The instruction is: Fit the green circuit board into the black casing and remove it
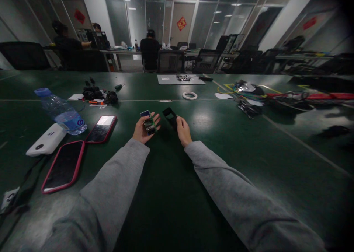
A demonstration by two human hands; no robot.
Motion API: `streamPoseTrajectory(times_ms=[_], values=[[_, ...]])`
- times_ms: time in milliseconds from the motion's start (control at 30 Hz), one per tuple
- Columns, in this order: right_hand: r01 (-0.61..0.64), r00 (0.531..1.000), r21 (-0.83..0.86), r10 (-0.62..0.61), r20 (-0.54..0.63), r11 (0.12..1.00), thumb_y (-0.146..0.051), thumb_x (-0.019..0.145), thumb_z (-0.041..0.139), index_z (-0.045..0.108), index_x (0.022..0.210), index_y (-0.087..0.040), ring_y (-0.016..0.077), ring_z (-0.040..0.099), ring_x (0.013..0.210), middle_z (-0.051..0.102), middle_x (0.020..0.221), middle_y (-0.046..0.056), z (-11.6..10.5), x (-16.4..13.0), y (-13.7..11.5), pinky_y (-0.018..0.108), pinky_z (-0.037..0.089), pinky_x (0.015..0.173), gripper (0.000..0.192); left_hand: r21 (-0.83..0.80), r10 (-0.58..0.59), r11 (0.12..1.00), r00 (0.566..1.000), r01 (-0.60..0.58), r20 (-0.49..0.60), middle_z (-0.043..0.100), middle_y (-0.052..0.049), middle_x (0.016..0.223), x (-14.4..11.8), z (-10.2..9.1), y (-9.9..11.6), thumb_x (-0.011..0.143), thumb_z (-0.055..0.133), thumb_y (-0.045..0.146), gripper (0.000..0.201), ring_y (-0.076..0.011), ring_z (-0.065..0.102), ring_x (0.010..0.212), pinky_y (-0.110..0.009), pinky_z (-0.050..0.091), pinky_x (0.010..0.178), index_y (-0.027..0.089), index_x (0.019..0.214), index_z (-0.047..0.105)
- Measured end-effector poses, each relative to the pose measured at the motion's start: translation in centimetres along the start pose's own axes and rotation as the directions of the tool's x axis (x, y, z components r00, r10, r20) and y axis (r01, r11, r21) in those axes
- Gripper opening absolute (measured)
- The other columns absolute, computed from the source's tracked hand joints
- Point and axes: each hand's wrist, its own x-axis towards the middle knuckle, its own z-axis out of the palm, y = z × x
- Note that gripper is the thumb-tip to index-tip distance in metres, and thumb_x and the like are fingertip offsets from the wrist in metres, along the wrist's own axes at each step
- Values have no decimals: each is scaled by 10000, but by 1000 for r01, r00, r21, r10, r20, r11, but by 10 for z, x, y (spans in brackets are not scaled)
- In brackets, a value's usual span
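My left hand [142, 130] holds a small green circuit board [149, 126] with a little dark screen at its upper end, the thumb on its side and the fingers behind it. Beside it, slightly to the right, my right hand [183, 130] pinches a flat black rectangular frame [169, 115] with a window-like opening, thumb on top. A small gap separates the board from the frame. Both are held above the green tabletop [171, 178]. The right fingers under the frame are mostly hidden.
On the left are a water bottle [64, 114], a white device [46, 140] and two red-edged phones [65, 165] [101, 129]. Farther off lie black parts [99, 93], a tape roll [189, 95] and a grey board [168, 79]. Wires and parts [249, 93] fill the right. People sit at back desks.
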Motion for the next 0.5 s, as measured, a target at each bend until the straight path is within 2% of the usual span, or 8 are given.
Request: streamPoseTrajectory(times_ms=[100, 300, 500], values=[[-60, 998, -30, 60, -17, 998, -648, 920, 355, 618, 1225, -145, 238, 586, 1088, 635, 1173, 107, -3, -3, -8, 404, 442, 996, 644, -8, 2, 1000, 1000, -1, 18, 607, -127, 1323, -1, 1, -1, 794, 599, 288, 436, -260, 533, 1281, -462, 391, 1062, 175, 1215, 581], [40, 999, -218, -35, 25, 975, -609, 948, 280, 673, 1143, -137, 248, 569, 1004, 655, 1091, 131, -2, -3, -13, 426, 423, 956, 645, -43, 11, 999, 998, -8, 66, 610, -124, 1321, -3, 5, -1, 811, 597, 279, 392, -275, 556, 1260, -471, 415, 1051, 192, 1193, 570], [42, 999, -345, -49, -10, 938, -544, 968, 197, 674, 1107, -121, 266, 502, 1041, 633, 1074, 155, 2, 0, -5, 475, 344, 988, 653, -83, 19, 996, 999, -17, 27, 644, -117, 1268, -1, 4, -2, 808, 622, 262, 352, -272, 600, 1206, -455, 466, 1010, 202, 1151, 571]])
